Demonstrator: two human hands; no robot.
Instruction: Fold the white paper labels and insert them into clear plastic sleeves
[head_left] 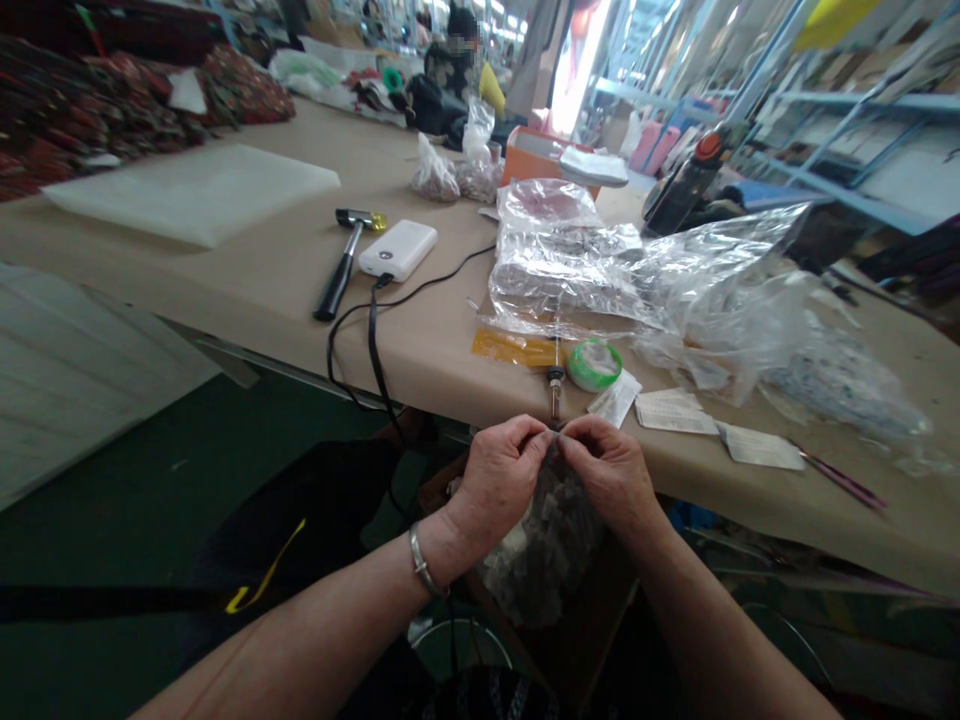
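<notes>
My left hand (506, 470) and my right hand (607, 470) meet at the table's front edge, thumbs and forefingers pinched close together. Whatever lies between the fingertips is too small to make out. Just beyond them a screwdriver-like tool with a thin metal shaft (556, 385) points away across the table. Beneath my hands, a box (592, 620) holds a heap of small clear plastic pieces or bags (544, 560). Right of the tool sit a green-rimmed roll of tape (595, 364) and a small white paper packet (616, 398).
Crumpled clear plastic bags (585, 270) cover the table's right side. Paper labels (675, 411) and tweezers (844, 480) lie near the front edge. Further left are a hammer (345, 262), a white power bank (399, 250) with a black cable (375, 350), and a white sheet (195, 190). A person (450, 70) is behind.
</notes>
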